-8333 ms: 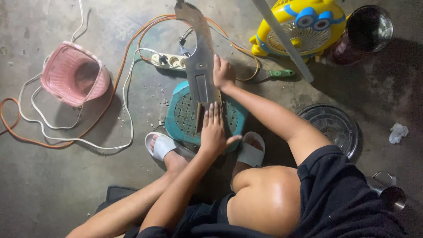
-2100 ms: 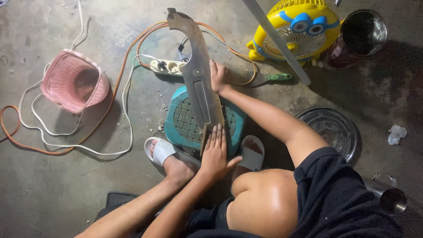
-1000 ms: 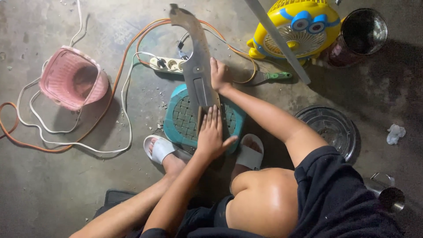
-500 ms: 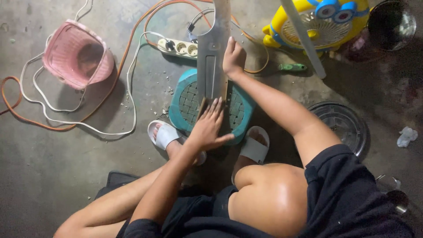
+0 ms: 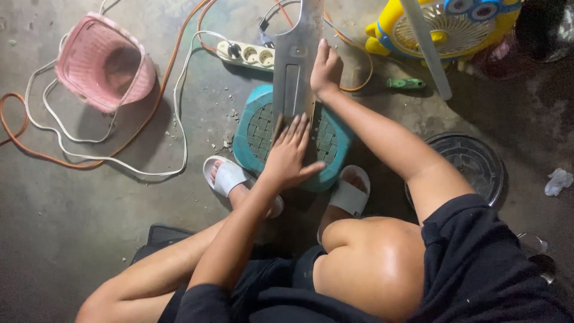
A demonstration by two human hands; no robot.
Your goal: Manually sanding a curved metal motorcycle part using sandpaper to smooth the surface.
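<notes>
We wear a black short-sleeved shirt [image 5: 478,257] and dark shorts [image 5: 263,287]. Our arms are bare from the sleeves down to the hands. On our feet sit white slide sandals [image 5: 227,176] with one broad strap each.

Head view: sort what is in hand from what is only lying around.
In hand:
- left hand, pressing the near end of the panel
- right hand, on the panel's far part
- grey metal panel
- teal stool under the panel

Lying about:
- pink basket
- power strip
- orange cable
- green-handled tool
- yellow fan
- round dark lid
</notes>
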